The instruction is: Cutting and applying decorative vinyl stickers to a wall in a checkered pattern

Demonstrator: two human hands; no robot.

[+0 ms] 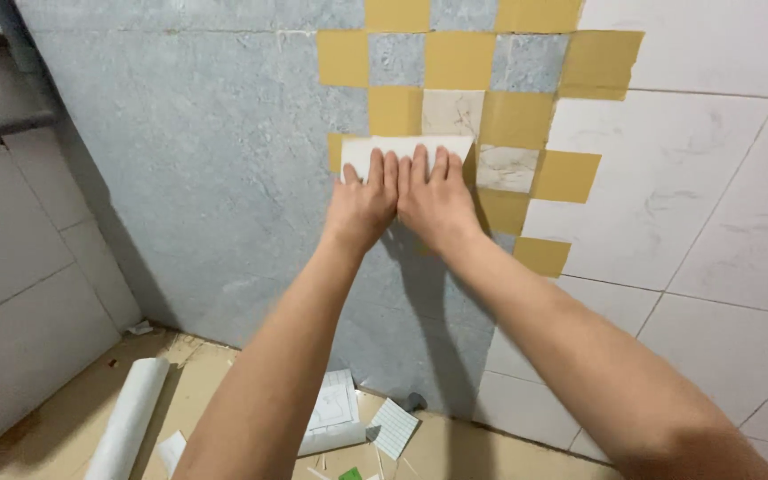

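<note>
My left hand point(362, 203) and my right hand point(435, 197) lie flat side by side on the wall, fingers pointing up. Both press on a white square sheet point(406, 147), whose top edge shows above my fingertips. The sheet sits in a checkerboard of mustard-yellow squares point(459, 60) and marbled white squares point(453, 113) stuck on the grey-blue wall point(215, 151). My palms hide the lower part of the sheet.
White tiles point(713, 187) cover the wall to the right. On the brown floor below lie a white roll point(131, 413), gridded backing sheets point(393, 427) and paper scraps. A grey pipe point(11, 124) runs at the upper left corner.
</note>
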